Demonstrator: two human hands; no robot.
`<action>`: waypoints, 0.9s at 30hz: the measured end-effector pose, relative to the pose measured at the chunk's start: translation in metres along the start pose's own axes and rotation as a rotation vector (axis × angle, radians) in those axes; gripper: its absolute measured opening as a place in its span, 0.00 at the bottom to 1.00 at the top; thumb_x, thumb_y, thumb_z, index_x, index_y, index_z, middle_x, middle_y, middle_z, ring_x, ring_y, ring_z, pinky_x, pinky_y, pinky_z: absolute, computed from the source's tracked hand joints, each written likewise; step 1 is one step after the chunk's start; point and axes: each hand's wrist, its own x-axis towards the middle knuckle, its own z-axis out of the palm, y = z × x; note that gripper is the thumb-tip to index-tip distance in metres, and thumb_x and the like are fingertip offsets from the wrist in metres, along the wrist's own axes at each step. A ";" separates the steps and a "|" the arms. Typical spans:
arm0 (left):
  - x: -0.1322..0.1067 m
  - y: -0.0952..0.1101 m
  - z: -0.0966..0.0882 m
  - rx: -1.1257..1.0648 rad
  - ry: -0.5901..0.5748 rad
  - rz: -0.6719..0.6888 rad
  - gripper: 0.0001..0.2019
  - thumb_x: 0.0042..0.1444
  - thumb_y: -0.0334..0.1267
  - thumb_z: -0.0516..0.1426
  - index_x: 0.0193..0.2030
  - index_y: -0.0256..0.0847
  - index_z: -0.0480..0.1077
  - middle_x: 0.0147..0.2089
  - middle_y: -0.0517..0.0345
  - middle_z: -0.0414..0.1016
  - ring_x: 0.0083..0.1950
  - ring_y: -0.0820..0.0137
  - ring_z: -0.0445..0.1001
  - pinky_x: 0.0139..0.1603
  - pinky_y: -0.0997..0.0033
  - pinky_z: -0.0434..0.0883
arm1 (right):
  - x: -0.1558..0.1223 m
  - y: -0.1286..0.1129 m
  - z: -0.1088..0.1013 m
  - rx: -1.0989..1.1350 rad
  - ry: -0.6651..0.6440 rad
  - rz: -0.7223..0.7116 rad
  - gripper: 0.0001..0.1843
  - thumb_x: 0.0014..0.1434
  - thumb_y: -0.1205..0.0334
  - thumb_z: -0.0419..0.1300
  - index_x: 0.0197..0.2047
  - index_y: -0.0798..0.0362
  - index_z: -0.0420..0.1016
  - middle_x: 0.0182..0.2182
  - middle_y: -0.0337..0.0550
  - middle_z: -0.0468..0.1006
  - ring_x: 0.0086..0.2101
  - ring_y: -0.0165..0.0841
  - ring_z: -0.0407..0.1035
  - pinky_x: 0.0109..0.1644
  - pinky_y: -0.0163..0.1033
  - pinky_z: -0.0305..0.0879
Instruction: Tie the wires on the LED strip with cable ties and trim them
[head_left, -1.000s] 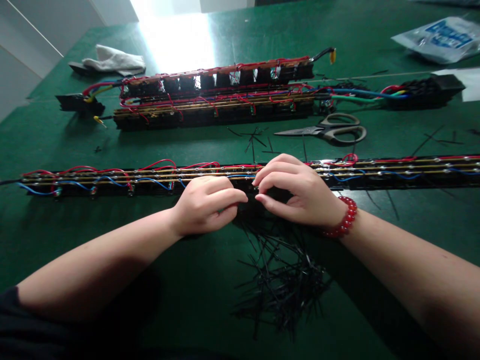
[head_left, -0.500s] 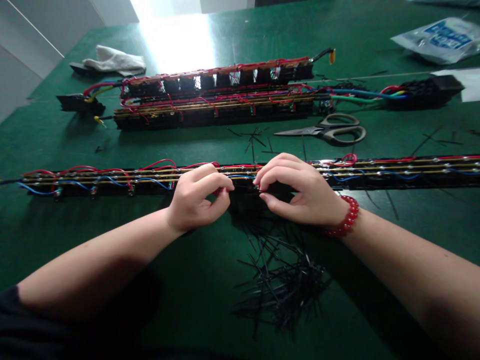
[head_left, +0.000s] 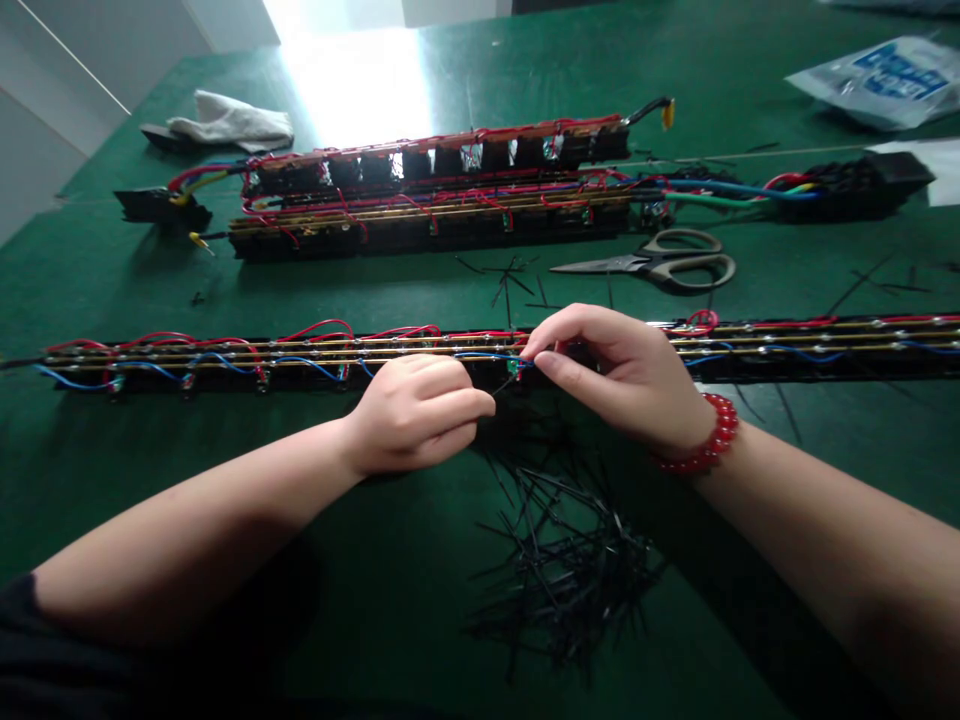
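A long black strip [head_left: 307,380] with brass rods and red and blue wires lies across the table in front of me. My left hand [head_left: 420,415] is closed at its near edge, pinching a thin black cable tie [head_left: 504,385] that runs up to the strip. My right hand [head_left: 611,375], with a red bead bracelet [head_left: 709,435], pinches at the blue wire [head_left: 484,355] beside a small green part [head_left: 513,368]; what lies between these fingertips is too small to make out. Below the hands is a loose pile of black cable ties [head_left: 562,570].
Scissors [head_left: 652,262] lie beyond the strip. Behind them stand wired black assemblies [head_left: 427,240] with thick cables and a black connector [head_left: 855,188]. A grey-white cloth [head_left: 232,122] is at back left, a plastic bag [head_left: 885,85] at back right. Tie scraps [head_left: 504,272] are scattered about.
My left hand has moved slightly right and toward me, and the black tie now shows at its fingertips. My right fingers have closed together on the strip near the green part.
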 end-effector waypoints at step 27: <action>-0.002 -0.002 0.004 0.231 0.104 -0.084 0.09 0.62 0.33 0.61 0.49 0.43 0.73 0.44 0.57 0.83 0.46 0.66 0.78 0.51 0.63 0.71 | 0.002 0.001 0.003 0.276 0.079 0.174 0.02 0.65 0.63 0.61 0.40 0.50 0.75 0.34 0.41 0.83 0.34 0.32 0.78 0.40 0.39 0.78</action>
